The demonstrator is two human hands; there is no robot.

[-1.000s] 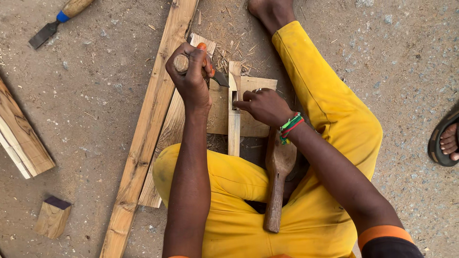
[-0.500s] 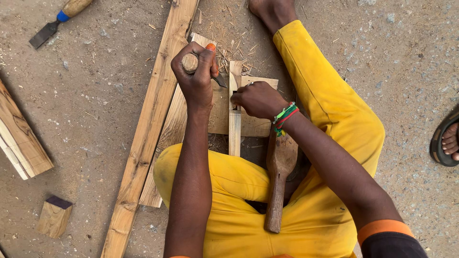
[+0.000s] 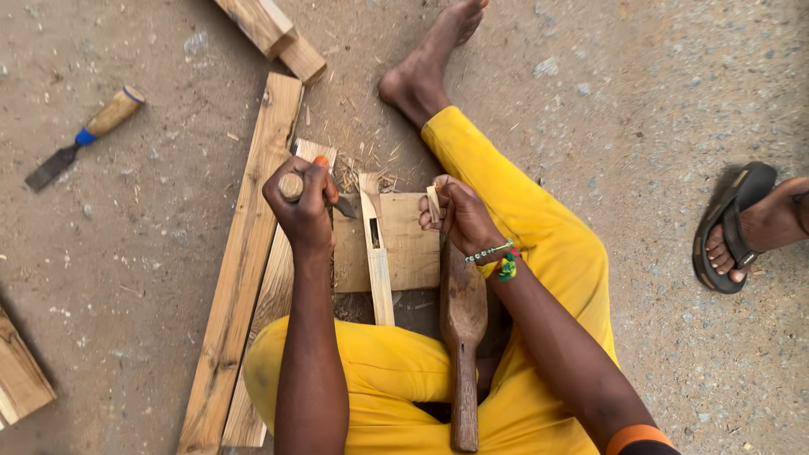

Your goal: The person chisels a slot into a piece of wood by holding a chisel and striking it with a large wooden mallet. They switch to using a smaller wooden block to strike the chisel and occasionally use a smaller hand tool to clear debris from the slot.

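My left hand (image 3: 303, 202) is closed around the wooden handle of a chisel (image 3: 337, 205), whose blade points down to the right. It hovers just left of a narrow wooden strip (image 3: 377, 253) with a slot cut in it. The strip lies on a flat board (image 3: 417, 248) between my legs in yellow trousers. My right hand (image 3: 462, 221) is just right of the strip and pinches a small wood chip (image 3: 433, 202). A wooden mallet (image 3: 463, 337) rests on my lap below that hand.
Two long planks (image 3: 244, 261) lie on the left beside my leg. A second chisel with a blue collar (image 3: 80, 139) lies on the sandy ground at far left. Wood blocks (image 3: 274, 29) sit at the top, another block (image 3: 17, 379) at bottom left. Another person's sandalled foot (image 3: 742, 227) is at the right.
My right hand has come off the slotted strip and now holds a small chip. My left hand with the chisel has drawn slightly left of the strip. The view has tilted up.
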